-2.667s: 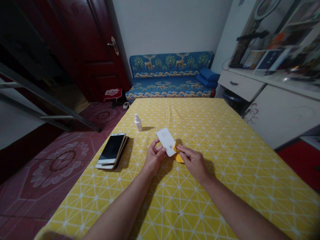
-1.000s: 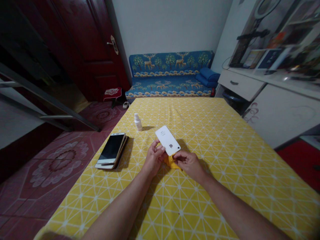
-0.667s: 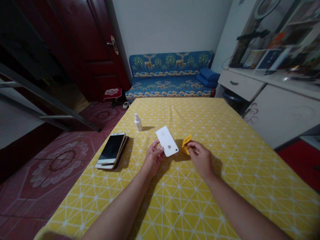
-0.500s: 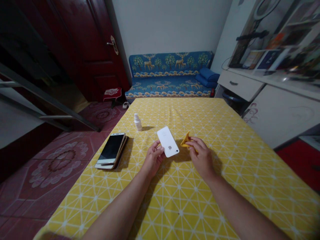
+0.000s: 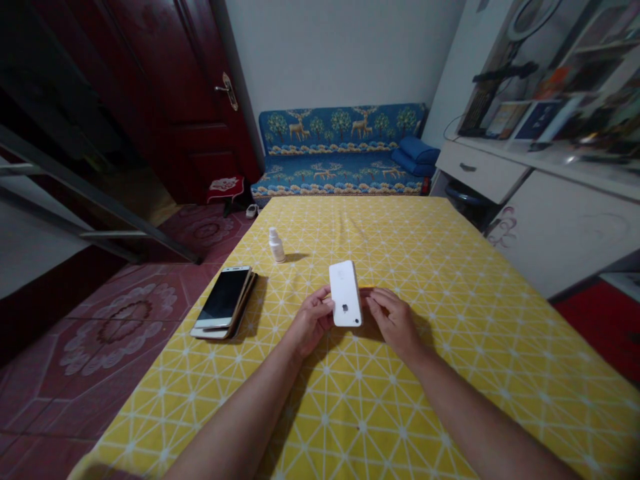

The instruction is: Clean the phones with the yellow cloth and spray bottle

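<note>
From where I'm standing, behind the person's shoulder, the white spray bottle [image 5: 277, 247] makes a handy marker: it stands upright on the yellow patterned tablecloth [image 5: 450, 373], its shadow falling to its right. To the right of the bottle and nearer the person is the white phone [image 5: 345, 297], back side showing, with its dark logo and camera lens towards the lower end. It is tilted, and the left hand [image 5: 311, 321] has it pinched by the left edge, thumb on the back and fingers curling behind. The right hand [image 5: 393, 319], farther right of the bottle, sits against the phone's other edge, its fingers bunched together on a yellow cloth [image 5: 367, 288]; only a sliver of that shows, and the fingertips are hidden from me behind the phone. Left of the bottle and closer in, a stack of devices [image 5: 225, 297] lies at a slant, a dark-screened handset with a white frame on top. Well beyond the bottle runs a blue sofa [image 5: 345, 163] printed with deer and trees; past it to the left are a small red-topped stool [image 5: 226, 188] and a dark red door [image 5: 200, 87].
</note>
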Tool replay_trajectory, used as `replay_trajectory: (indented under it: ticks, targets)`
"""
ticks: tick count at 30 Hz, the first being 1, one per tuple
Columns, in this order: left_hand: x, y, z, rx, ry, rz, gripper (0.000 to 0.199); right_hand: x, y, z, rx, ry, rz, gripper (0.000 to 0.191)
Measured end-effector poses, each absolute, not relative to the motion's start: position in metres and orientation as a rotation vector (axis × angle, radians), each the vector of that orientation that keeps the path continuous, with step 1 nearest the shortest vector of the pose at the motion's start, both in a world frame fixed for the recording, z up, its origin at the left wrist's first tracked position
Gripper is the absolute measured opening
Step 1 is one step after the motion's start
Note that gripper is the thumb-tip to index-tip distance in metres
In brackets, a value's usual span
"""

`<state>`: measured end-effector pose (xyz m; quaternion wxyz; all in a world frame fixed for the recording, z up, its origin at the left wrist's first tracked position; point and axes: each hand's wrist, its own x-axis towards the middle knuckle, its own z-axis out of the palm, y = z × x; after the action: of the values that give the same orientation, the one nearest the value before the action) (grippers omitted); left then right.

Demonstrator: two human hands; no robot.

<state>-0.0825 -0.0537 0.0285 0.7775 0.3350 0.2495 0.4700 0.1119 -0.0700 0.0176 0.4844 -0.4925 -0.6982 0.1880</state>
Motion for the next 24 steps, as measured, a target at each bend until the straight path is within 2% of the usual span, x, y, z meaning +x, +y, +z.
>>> replay_trajectory:
  ticks: [5,11,18,21,24]
  targets:
    - [-0.081,-0.056,0.031,0.76,0.507,0.921,0.045,0.108,-0.075,0.017,-1.149,-1.593,0.744,0.023]
    - [-0.081,-0.058,0.033,0.767,0.527,0.806,0.047,0.1,-0.08,0.026,-1.02,-1.426,1.167,0.035]
    - [-0.085,-0.06,0.038,0.744,0.454,0.685,0.061,0.103,-0.083,0.039,-0.962,-1.326,1.193,0.042]
    - [-0.086,-0.059,0.036,0.762,0.46,0.661,0.06,0.107,-0.081,0.04,-0.962,-1.306,1.124,0.034]
    - [-0.087,-0.056,0.033,0.781,0.469,0.651,0.05,0.108,-0.08,0.04,-1.029,-1.26,1.055,0.021]
